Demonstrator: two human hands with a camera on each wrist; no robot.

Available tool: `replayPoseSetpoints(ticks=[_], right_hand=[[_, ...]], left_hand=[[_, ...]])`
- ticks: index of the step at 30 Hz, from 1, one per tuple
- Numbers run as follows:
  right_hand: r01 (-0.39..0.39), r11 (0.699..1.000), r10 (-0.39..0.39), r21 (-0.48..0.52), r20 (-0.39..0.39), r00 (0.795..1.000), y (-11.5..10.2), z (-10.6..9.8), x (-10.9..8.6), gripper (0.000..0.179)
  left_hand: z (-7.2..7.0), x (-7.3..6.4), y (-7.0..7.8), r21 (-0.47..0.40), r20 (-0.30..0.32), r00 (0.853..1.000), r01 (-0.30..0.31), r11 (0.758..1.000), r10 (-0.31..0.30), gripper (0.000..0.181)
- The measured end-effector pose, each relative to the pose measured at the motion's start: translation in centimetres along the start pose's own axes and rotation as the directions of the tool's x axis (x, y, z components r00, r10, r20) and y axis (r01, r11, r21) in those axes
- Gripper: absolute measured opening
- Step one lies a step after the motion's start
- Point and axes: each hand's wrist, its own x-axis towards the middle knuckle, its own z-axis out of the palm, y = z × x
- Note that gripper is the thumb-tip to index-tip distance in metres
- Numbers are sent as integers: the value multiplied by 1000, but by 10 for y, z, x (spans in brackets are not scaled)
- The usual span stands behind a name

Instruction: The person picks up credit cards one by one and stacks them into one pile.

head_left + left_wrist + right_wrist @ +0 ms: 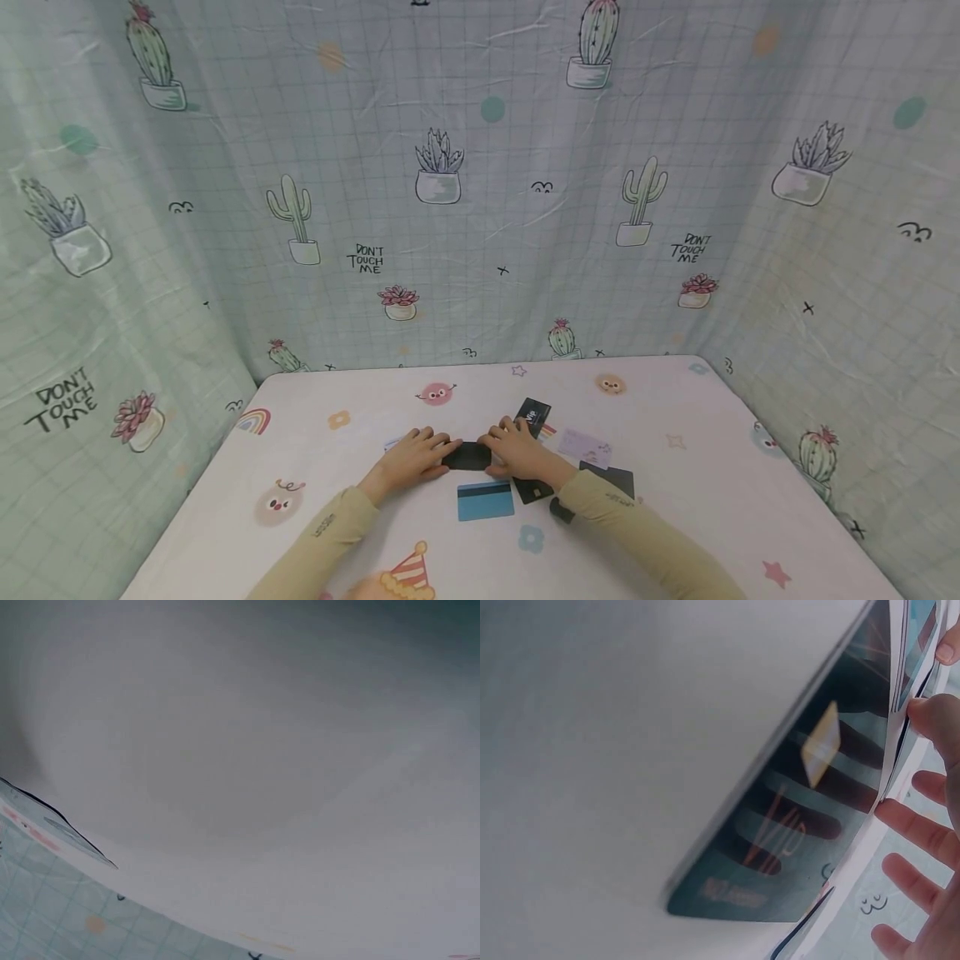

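In the head view a black card (467,456) lies between the two hands at the middle of the table. My left hand (415,456) holds its left end between thumb and forefinger. At the right end my right hand (521,452) has its thumb and forefinger at the edge, the other fingers spread. The right wrist view shows the right hand (934,847) with its thumb at a thin dark edge, and a left fingertip (949,646) farther off. Below the hands lies a blue card (485,502) with a dark stripe. The left wrist view shows only blurred table.
Around the right hand lie a black VIP card (533,414), a black chip card (532,492), a pale purple card (585,447) and a dark card (611,478). A small black object (561,510) sits partly under the right sleeve. A patterned curtain (480,233) encloses the table (712,517).
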Motion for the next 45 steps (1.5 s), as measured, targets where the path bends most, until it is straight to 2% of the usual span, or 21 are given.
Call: replayPoseSetpoints(ticks=[7,21,30,45], right_hand=[[11,1000,-11,3,-7,1000,0,1,0,48],[7,998,-7,62,3,1000,2,-3,1,48],[19,998,-18,52,-22,1000,3,-4,0,45],[29,994,-27,101,-21,999,3,-6,-5,43]], left_hand=[[-1,1,1,19,15,1000,-1,1000,0,46],[4,2,3,70,-66,997,-39,997,44,47],[4,3,3,129,-56,996,-54,990,62,48],[-4,2,8,109,-49,998,-45,993,51,49]])
